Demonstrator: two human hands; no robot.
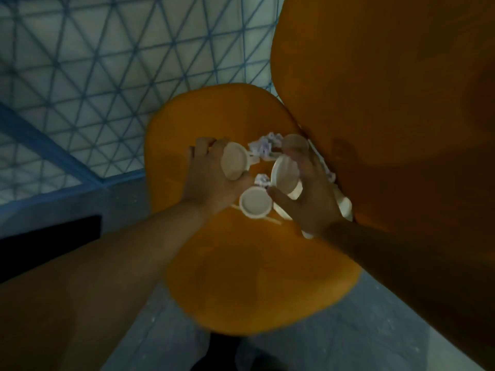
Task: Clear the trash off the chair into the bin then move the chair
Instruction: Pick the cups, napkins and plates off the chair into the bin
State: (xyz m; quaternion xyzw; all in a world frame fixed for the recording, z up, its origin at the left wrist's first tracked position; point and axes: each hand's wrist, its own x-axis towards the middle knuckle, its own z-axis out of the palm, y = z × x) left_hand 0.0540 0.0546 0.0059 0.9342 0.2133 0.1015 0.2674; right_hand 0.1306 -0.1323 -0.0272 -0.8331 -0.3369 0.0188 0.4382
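Observation:
An orange chair fills the view, its seat (241, 277) below me and its backrest (388, 89) rising at the right. Trash lies at the back of the seat: several white paper cups and crumpled paper (263, 148). My left hand (211, 178) grips one white cup (234, 162). My right hand (305, 199) grips another white cup (285, 174). A third cup (255, 202) sits between my hands, and thin wooden sticks (273, 220) lie beneath it. More cups are partly hidden behind my right hand. No bin is in view.
A pale floor mat with a blue triangle pattern (93, 76) lies left of and behind the chair. A dark strip (51, 234) sits at the left edge. Grey floor (334, 336) shows in front of the seat.

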